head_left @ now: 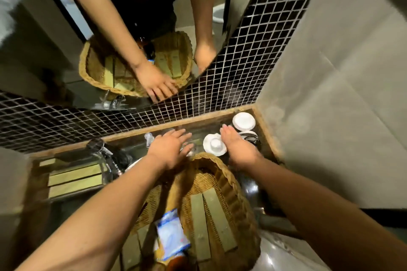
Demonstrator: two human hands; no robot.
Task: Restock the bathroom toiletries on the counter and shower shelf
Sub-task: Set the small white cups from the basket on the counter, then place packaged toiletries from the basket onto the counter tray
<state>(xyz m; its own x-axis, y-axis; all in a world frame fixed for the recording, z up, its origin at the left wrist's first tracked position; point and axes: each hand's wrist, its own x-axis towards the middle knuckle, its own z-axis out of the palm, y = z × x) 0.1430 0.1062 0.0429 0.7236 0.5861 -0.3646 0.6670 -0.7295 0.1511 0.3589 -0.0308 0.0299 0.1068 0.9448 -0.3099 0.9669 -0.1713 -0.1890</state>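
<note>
A wicker basket (pixel 229 185) sits in front of me on the counter. It holds flat green boxes (pixel 211 222), a blue and white packet (pixel 170 235) and an amber bottle top (pixel 176 263). My left hand (pixel 169 147) hovers palm down beyond the basket's far rim, fingers spread, over a clear glass (pixel 189 149). My right hand (pixel 237 145) lies flat, palm down, right beside a white lidded cup (pixel 214 145); nothing shows in it. A second white lid (pixel 243 120) is in the counter's back right corner.
More green boxes (pixel 74 177) lie in a tray on the counter at left, near a chrome tap (pixel 103 152). Dark mosaic tile (pixel 88 121) and a mirror (pixel 123 28) rise behind the counter; a grey wall (pixel 341 94) closes the right side.
</note>
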